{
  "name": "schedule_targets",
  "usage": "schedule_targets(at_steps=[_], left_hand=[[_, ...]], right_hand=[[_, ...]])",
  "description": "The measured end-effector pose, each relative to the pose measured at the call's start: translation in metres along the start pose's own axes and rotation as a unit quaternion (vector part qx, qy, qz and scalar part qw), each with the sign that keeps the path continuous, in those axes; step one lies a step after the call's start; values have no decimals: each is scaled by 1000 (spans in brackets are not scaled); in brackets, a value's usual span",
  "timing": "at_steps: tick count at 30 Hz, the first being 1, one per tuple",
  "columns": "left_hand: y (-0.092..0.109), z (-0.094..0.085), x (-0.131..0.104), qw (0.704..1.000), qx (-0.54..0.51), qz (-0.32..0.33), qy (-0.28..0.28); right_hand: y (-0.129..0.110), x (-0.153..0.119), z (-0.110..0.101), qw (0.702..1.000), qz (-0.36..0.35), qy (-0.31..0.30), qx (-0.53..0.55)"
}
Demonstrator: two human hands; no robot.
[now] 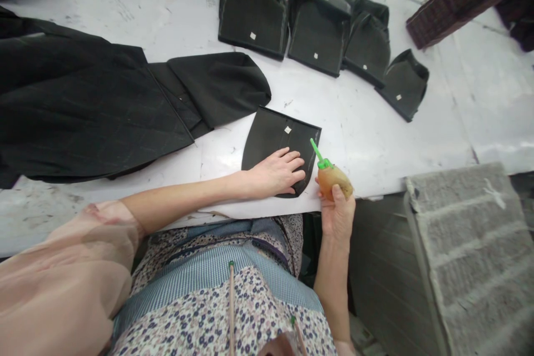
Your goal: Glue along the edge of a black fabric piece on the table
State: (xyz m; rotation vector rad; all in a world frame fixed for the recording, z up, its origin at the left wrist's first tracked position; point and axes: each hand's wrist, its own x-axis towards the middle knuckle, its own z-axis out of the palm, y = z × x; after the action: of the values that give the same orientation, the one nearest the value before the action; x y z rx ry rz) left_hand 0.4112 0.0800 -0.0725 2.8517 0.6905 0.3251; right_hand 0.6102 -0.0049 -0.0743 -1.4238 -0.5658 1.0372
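Observation:
A black fabric panel point(267, 133) with a small white label lies flat near the table's front edge. My left hand point(277, 173) rests on its lower part, fingers stretched out and spread. My right hand point(337, 211) is wrapped round a squeeze bottle point(332, 179) holding something amber. The bottle's green nozzle points up and left, its tip at the panel's right edge, where a thin pale line runs along the fabric. Whether the tip touches the panel I cannot tell.
Several labelled black pieces point(317, 33) stand in a row at the back. A large black garment part point(83, 100) spreads over the white table point(375, 128) at left. A grey cloth-covered surface point(479, 245) is at lower right, and a dark patterned block point(454, 0) at upper right.

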Motion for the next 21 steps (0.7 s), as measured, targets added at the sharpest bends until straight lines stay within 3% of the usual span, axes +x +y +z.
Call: schedule_targets(at_steps=[21], left_hand=[[0,-3,1,1000,-6,2,1]], right_hand=[[6,-1,1,999,-18,4,37]])
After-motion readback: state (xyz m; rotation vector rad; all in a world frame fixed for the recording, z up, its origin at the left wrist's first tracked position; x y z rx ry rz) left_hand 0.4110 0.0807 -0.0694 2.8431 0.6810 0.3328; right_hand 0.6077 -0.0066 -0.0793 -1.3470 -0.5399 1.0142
